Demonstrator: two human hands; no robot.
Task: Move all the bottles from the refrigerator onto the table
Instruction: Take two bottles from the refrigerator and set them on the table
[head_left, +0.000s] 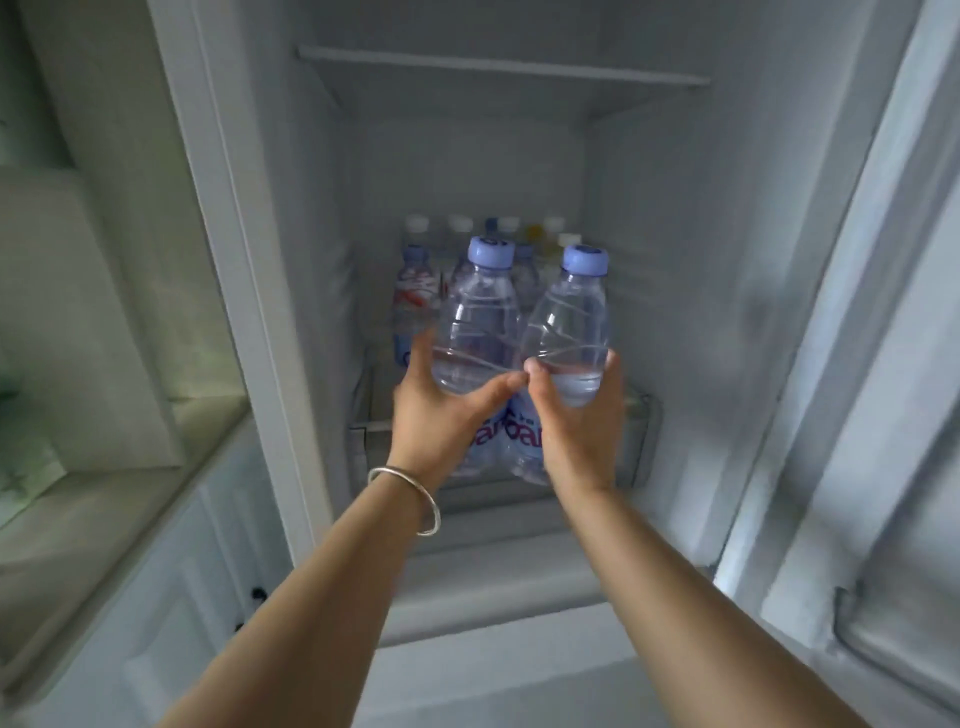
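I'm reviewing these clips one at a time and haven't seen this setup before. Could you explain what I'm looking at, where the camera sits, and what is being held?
There is no machine here. A person wears one wide-angle camera on the head, so you look forward and down along both bare arms into an open fridge.

The left hand, with a bangle on its wrist, grips a clear bottle with a blue cap. The right hand grips a second bottle of the same kind. Both are upright, side by side, held low on the body, the thumbs nearly meeting.

Behind them more bottles stand on the fridge shelf, some blue-capped, some white-capped; the count is hard to tell. The upper shelf looks bare. No table is in view.
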